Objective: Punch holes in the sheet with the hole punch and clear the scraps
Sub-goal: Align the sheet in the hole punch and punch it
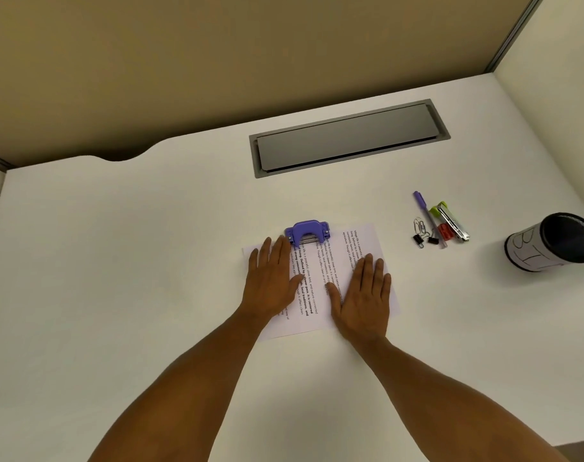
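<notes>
Pressing flat: fingers [277, 251] of left hand [271, 281] and right hand [362, 295] lie straight and released on the sheet [317, 281], grasping nothing. Sheet: on tabletop [150, 261], far edge fed into purple hole punch [306, 232]. Risks: sheet skewing under uneven palm pressure, giving crooked holes; punch sliding away when pressed. Stationery cluster [439, 225] and pen cup [554, 241] lie well apart to the right.
</notes>
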